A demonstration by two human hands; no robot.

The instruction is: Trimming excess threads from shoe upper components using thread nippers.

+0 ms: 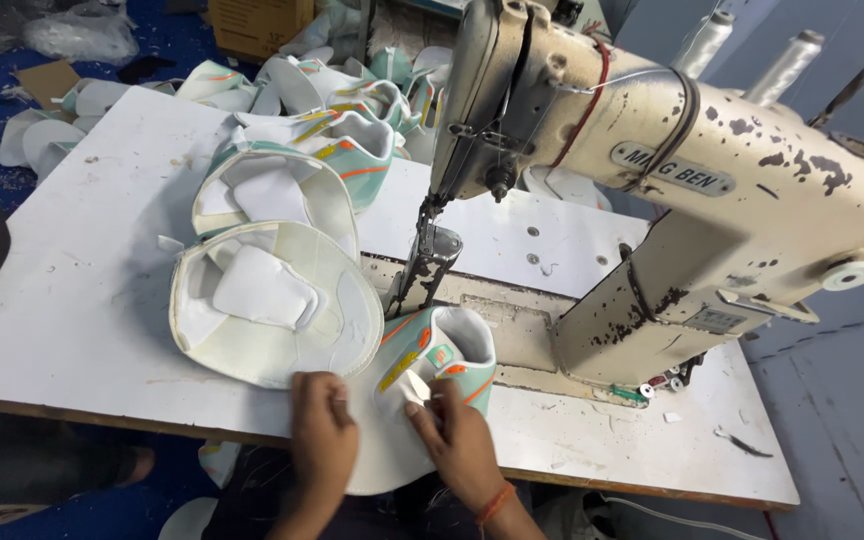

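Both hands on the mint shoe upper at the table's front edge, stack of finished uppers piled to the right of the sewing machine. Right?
Not quite. In the head view the stack of uppers lies left of the sewing machine. Both the left hand and right hand are on the mint shoe upper.

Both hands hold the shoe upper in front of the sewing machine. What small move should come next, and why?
Probably slide the upper up toward the needle post. The left hand and right hand pinch its near edge, and it already sits just below the post, not yet under the needle.
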